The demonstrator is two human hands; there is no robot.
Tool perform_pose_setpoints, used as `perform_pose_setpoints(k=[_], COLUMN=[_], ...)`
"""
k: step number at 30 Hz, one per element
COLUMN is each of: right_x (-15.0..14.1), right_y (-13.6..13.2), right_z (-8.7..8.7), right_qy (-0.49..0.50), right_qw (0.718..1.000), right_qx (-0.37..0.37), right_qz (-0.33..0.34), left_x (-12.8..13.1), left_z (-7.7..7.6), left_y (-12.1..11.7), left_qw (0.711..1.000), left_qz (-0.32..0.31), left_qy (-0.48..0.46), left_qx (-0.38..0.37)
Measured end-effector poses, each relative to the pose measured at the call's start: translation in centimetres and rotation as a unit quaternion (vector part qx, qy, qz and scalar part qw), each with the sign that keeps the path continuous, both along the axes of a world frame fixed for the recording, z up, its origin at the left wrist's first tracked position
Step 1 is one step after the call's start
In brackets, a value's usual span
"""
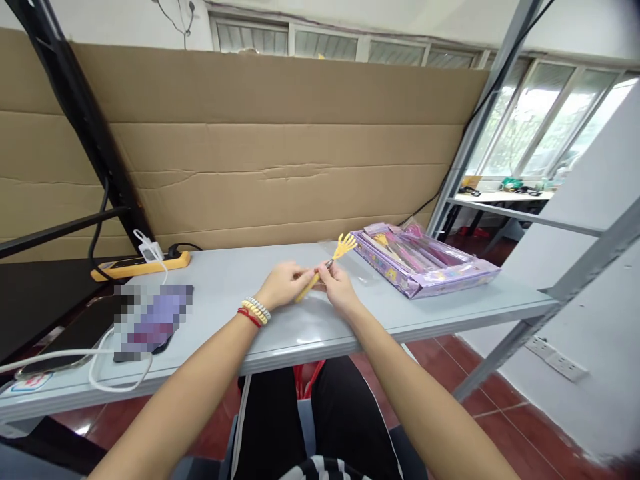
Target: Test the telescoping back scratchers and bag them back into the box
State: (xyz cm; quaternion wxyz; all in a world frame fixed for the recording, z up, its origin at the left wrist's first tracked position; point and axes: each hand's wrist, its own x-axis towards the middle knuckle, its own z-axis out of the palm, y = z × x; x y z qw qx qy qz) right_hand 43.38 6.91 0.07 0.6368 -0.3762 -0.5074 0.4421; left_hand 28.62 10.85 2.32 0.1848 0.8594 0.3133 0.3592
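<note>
Both my hands are over the grey table (215, 267), closed around a slim yellow stick with a hand-shaped end (344, 247). The stick slants up to the right, its spread yellow fingers pointing toward the box, with a short metallic part just below them. My left hand (284, 283) grips the lower shaft. Close beside it, my right hand (336, 283) pinches the stick near the metallic part. To the right lies an open purple patterned box (425, 260) of long, slim items in pink, purple and yellow. Clear plastic (365, 270) lies between my right hand and the box.
At left lie a phone (155, 323), partly pixelated, and a dark device (75, 333), with a white cable (115, 387) nearby. A yellow power strip (143, 265) sits at the back left. A cardboard sheet (280, 153) stands behind the table, between metal posts.
</note>
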Motion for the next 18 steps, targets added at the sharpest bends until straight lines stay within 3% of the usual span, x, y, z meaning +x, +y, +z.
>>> perform_pose_setpoints(k=[3, 4, 6, 9, 11, 14, 18], right_x=[1.1, 1.5, 1.8, 1.5, 1.3, 2.1, 7.6], right_y=[-1.6, -2.3, -3.7, -5.8, -7.0, -8.3, -9.0], right_z=[1.3, 1.9, 3.1, 4.4, 4.9, 5.1, 3.9], right_qy=[-0.134, -0.229, -0.439, -0.626, -0.689, -0.754, -0.785], right_qw=[0.99, 0.97, 0.89, 0.765, 0.708, 0.642, 0.592], right_qx=[0.018, 0.035, 0.066, 0.083, 0.087, 0.076, 0.092], right_qz=[-0.046, -0.069, -0.107, -0.126, -0.13, -0.12, -0.155], left_x=[-0.5, -0.6, -0.4, -0.1, -0.2, -1.5, -6.4], left_z=[1.5, 2.1, 3.2, 4.0, 3.9, 3.2, 2.7], left_y=[-0.6, -1.0, -2.1, -3.9, -4.6, -4.5, -2.5], left_qw=[0.982, 0.969, 0.949, 0.965, 0.985, 0.988, 0.963], left_qz=[0.047, 0.04, 0.03, 0.074, 0.109, 0.141, 0.262], left_qy=[-0.183, -0.242, -0.3, -0.198, -0.061, 0.058, 0.024], left_qx=[-0.016, -0.036, -0.089, -0.157, -0.116, 0.006, 0.059])
